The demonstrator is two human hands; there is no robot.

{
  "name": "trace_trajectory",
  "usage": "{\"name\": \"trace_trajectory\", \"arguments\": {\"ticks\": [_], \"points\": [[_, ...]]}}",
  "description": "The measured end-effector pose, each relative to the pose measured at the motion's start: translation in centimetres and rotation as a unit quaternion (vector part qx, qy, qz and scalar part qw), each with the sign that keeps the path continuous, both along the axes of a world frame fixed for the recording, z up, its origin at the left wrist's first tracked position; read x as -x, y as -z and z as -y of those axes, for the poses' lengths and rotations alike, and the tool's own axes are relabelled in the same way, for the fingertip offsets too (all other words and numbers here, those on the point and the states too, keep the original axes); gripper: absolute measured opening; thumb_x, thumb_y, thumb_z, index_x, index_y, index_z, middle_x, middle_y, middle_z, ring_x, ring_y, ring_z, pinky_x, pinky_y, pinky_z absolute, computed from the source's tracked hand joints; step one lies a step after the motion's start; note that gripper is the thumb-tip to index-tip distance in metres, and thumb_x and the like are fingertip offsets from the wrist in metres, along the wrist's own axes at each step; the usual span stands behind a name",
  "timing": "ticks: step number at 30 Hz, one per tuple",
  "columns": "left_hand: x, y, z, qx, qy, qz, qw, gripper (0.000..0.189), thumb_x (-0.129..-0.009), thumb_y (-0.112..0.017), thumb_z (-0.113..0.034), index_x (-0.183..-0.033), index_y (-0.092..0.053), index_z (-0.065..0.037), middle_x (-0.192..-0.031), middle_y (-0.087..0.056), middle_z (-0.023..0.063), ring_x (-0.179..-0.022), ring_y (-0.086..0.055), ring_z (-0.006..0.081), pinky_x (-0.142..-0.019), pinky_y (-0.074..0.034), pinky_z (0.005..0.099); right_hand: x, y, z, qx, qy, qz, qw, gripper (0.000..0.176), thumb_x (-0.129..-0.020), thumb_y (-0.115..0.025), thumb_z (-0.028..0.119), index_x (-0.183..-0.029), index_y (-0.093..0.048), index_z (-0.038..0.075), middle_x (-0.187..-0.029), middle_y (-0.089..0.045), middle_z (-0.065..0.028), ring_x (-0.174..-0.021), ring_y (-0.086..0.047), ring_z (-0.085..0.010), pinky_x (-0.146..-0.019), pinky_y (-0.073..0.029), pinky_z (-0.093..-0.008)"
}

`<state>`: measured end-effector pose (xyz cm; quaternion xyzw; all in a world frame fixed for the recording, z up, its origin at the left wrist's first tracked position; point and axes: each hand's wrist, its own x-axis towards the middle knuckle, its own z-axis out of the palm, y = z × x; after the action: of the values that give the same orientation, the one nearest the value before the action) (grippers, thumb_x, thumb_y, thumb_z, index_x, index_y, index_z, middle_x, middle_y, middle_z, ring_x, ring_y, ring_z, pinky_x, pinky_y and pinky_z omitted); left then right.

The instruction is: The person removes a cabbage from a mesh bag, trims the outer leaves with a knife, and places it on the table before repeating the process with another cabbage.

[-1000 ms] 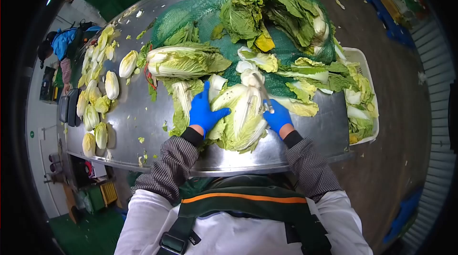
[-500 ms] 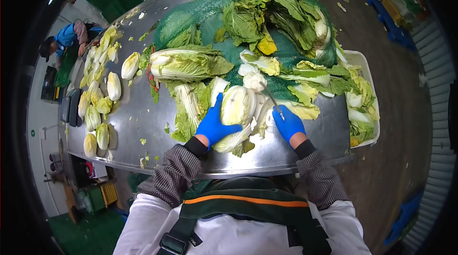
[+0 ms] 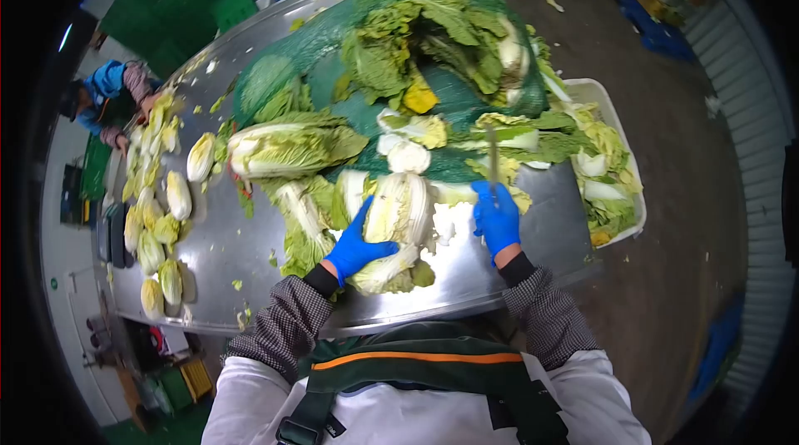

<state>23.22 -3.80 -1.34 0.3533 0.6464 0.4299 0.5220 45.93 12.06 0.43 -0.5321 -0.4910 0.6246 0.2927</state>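
Note:
My left hand (image 3: 359, 245), in a blue glove, grips the left side of a trimmed napa cabbage (image 3: 398, 210) with thumb and fingers apart around it. The cabbage's pale base end points away from me, touching white cut pieces (image 3: 409, 157). To the right, my gloved right hand (image 3: 498, 219) is closed round the handle of a knife (image 3: 493, 154), its blade pointing up and away, apart from the cabbage. Loose outer leaves (image 3: 301, 216) lie left of my left hand. Beyond them rests a larger untrimmed napa cabbage (image 3: 287, 148) on its side.
A green mesh sack (image 3: 325, 54) with leafy cabbages covers the table's (image 3: 250, 249) far part. Several small trimmed cabbages (image 3: 178, 195) lie at left, near a person in blue (image 3: 106, 83). A white bin (image 3: 639, 200) of leaves stands at the right edge.
The knife has come away from the cabbage's base end, and its blade now points more upright. My left hand stays on the cabbage. The whole view has shifted somewhat.

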Motion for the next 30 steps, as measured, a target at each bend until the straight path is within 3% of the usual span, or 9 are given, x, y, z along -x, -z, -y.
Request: {"name": "trace_trajectory", "arguments": {"ticks": [5, 8, 9, 11, 13, 15, 18, 21, 30], "points": [[-9.2, -2.2, -10.6, -0.05, 0.097, 0.234, 0.966, 0.078, -0.075, -0.074, -0.016, -0.14, -0.031, -0.003, -0.129, -0.049, 0.011, -0.118, -0.049, 0.0191, -0.101, -0.039, 0.0335, -7.6, -5.2, -2.6, -0.066, 0.208, -0.141, 0.966, 0.021, -0.095, -0.051, 0.019, -0.11, -0.058, 0.006, -0.067, -0.047, 0.0048, -0.051, -0.042, -0.0022, -0.04, -0.034, -0.0179], [-14.4, -4.9, -17.6, -0.041, 0.052, 0.432, 0.899, 0.087, -0.087, -0.065, -0.024, -0.148, -0.004, -0.012, -0.135, -0.043, 0.0139, -0.116, -0.05, 0.0225, -0.099, -0.043, 0.0365, -11.4, -7.7, -4.0, -0.186, 0.231, -0.086, 0.951, 0.026, -0.096, -0.049, 0.023, -0.115, -0.056, 0.006, -0.066, -0.045, 0.005, -0.053, -0.04, -0.0009, -0.041, -0.03, -0.0169], [-15.6, -4.7, -20.2, -0.179, 0.113, 0.452, 0.866, 0.087, -0.09, -0.06, -0.028, -0.149, 0.001, -0.014, -0.137, -0.04, 0.0137, -0.122, -0.045, 0.0221, -0.1, -0.04, 0.0363, -12.4, -6.8, -4.8, -0.26, 0.227, -0.053, 0.937, 0.026, -0.096, -0.049, 0.021, -0.116, -0.055, 0.005, -0.065, -0.044, 0.0049, -0.053, -0.039, -0.0011, -0.043, -0.03, -0.0165], [-15.8, -6.5, -20.2, -0.169, 0.132, 0.196, 0.957, 0.081, -0.09, -0.061, -0.026, -0.15, -0.007, -0.015, -0.137, -0.04, 0.0074, -0.124, -0.042, 0.0196, -0.1, -0.036, 0.034, -11.5, -8.0, -4.2, -0.209, 0.221, -0.036, 0.952, 0.029, -0.096, -0.049, 0.02, -0.117, -0.055, 0.002, -0.065, -0.043, 0.0044, -0.052, -0.037, -0.0018, -0.044, -0.03, -0.0182], [-14.4, -6.8, -17.9, -0.215, 0.15, 0.096, 0.96, 0.077, -0.088, -0.064, -0.024, -0.149, -0.017, -0.014, -0.136, -0.042, 0.0085, -0.12, -0.044, 0.0173, -0.101, -0.036, 0.0334, -10.8, -5.8, -3.5, -0.19, 0.142, -0.029, 0.971, 0.027, -0.095, -0.05, 0.017, -0.115, -0.057, 0.002, -0.068, -0.048, 0.003, -0.053, -0.041, -0.0035, -0.047, -0.034, -0.0193], [-11.1, -5.4, -14.8, -0.178, 0.044, 0.208, 0.961, 0.059, -0.089, -0.062, -0.018, -0.141, -0.036, -0.007, -0.126, -0.053, 0.008, -0.113, -0.052, 0.0157, -0.096, -0.042, 0.0294, -9.1, -1.0, -2.9, -0.189, 0.058, 0.006, 0.98, 0.025, -0.093, -0.053, 0.016, -0.113, -0.059, 0.002, -0.074, -0.055, 0.0, -0.059, -0.048, -0.0065, -0.052, -0.04, -0.0219], [-2.0, -4.7, -8.5, -0.238, -0.264, 0.152, 0.922, 0.031, -0.092, -0.055, -0.02, -0.12, -0.057, -0.004, -0.108, -0.061, 0.0034, -0.095, -0.058, 0.0107, -0.083, -0.047, 0.026, -3.3, -0.1, -2.5, -0.231, -0.111, 0.055, 0.965, 0.025, -0.09, -0.058, 0.017, -0.111, -0.061, 0.003, -0.086, -0.064, -0.0061, -0.07, -0.058, -0.013, -0.064, -0.046, -0.0261], [7.5, -2.9, -1.9, -0.152, -0.514, 0.119, 0.836, 0.045, -0.085, -0.066, -0.021, -0.123, -0.049, -0.006, -0.108, -0.056, 0.0028, -0.098, -0.053, 0.0135, -0.086, -0.043, 0.0326, 5.0, -3.1, -2.3, -0.295, -0.282, 0.081, 0.909, 0.033, -0.088, -0.062, 0.023, -0.115, -0.06, 0.004, -0.103, -0.066, -0.0147, -0.089, -0.064, -0.0233, -0.077, -0.049, -0.0317], [13.1, -1.0, -4.2, -0.241, -0.492, 0.242, 0.801, 0.07, -0.08, -0.073, -0.019, -0.137, -0.033, -0.009, -0.123, -0.052, 0.0074, -0.106, -0.053, 0.0183, -0.089, -0.045, 0.0307, 30.3, 0.6, -3.9, -0.217, -0.404, 0.12, 0.881, 0.079, -0.081, -0.057, 0.059, -0.135, -0.042, 0.003, -0.127, -0.052, -0.0248, -0.118, -0.051, -0.0369, -0.098, -0.04, -0.0379]]}}
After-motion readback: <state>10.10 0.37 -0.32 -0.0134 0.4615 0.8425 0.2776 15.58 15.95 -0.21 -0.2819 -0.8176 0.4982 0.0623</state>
